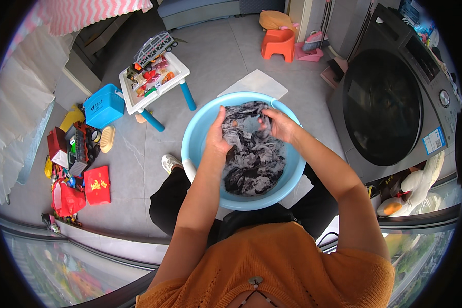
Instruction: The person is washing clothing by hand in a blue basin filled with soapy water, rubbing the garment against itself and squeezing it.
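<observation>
A light blue plastic basin (200,115) stands before me between my knees, with wet, tie-dye-patterned dark and pale grey cloth (254,169) and some water in it. My left hand (218,134) grips a raised part of the cloth near the basin's upper left, thumb on top. Opposite it, my right hand (279,124) holds the same cloth at the upper right, its fingers partly within the folds. Between the two hands a pale grey-blue patch of the fabric is stretched out. The rest of the cloth lies bunched in the lower half of the basin.
A washing machine (383,107) stands at the right. Beyond the basin lie a translucent flat sheet (256,82) and an orange stool (278,44). At the left are a toy-filled white table (158,92), a blue box (104,106), a red bag (67,198) and scattered toys.
</observation>
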`<control>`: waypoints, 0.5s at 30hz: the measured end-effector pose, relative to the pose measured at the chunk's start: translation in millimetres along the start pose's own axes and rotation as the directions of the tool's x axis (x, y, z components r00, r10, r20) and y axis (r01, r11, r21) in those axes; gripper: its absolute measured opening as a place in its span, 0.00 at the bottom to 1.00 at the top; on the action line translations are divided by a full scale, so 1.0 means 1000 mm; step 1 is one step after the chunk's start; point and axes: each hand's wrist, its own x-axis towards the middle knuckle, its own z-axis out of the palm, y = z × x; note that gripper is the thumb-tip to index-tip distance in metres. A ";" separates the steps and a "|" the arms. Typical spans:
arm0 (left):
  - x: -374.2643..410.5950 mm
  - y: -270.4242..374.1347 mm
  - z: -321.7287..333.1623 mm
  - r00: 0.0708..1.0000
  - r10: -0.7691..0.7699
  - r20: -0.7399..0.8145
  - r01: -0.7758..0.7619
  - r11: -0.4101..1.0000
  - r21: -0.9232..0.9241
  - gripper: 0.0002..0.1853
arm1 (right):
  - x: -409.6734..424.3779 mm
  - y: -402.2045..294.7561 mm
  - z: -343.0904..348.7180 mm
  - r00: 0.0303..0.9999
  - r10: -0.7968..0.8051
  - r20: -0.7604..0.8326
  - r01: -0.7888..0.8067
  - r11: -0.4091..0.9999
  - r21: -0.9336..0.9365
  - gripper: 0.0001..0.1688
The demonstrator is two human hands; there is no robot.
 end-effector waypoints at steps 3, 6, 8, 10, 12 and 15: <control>-0.004 0.001 0.005 0.999 -0.008 -0.037 0.009 1.000 0.027 0.13 | -0.016 -0.008 0.022 0.996 0.071 0.051 -0.064 0.989 -0.135 0.22; -0.007 -0.001 0.013 0.997 -0.026 -0.069 0.028 0.999 0.029 0.13 | -0.018 0.004 0.027 0.970 0.205 0.130 -0.138 0.907 -0.397 0.28; -0.005 -0.003 0.011 0.999 -0.043 -0.032 0.044 0.999 0.009 0.14 | -0.017 0.012 0.031 0.937 0.263 0.229 -0.125 0.866 -0.485 0.35; -0.003 -0.006 0.007 0.999 -0.035 -0.025 0.035 0.999 0.012 0.14 | -0.020 0.013 0.042 0.945 0.188 0.268 -0.019 0.848 -0.529 0.39; -0.003 -0.006 0.007 0.998 -0.057 -0.001 0.057 0.998 -0.001 0.15 | -0.021 0.015 0.047 0.955 0.123 0.270 0.044 0.840 -0.540 0.39; -0.001 -0.007 0.003 1.000 -0.013 -0.018 0.013 0.999 0.034 0.16 | -0.021 0.019 0.046 0.967 0.087 0.241 0.075 0.803 -0.592 0.34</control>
